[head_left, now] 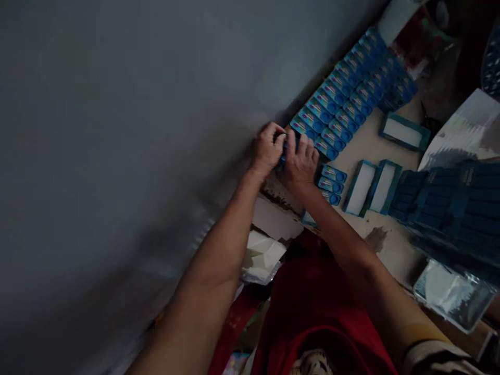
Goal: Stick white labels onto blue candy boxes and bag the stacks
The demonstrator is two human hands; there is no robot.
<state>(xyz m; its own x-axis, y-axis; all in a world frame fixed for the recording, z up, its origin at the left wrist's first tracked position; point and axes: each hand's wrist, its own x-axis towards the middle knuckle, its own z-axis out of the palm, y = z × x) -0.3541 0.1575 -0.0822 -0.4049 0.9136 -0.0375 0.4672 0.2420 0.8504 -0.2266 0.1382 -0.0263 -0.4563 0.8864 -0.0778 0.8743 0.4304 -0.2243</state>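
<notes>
Both of my hands are together at the wall-side end of the table. My left hand [269, 148] has its fingers curled at the edge of a small blue pack [280, 163], mostly covered by the hands. Right beside it, my right hand [300, 164] presses bent fingers on the same pack; its fingertips are partly blurred. Just beyond my fingers, rows of blue printed packs [334, 96] lie side by side along the wall. A short column of similar packs [331, 185] sits by my right wrist.
Blue open boxes with white insides [361, 188] stand on the table [394, 245], another such box [405, 131] farther back. Stacked dark blue boxes [449, 200] are at the right, near a clear plastic container [453, 294]. The grey wall [136, 104] borders the left.
</notes>
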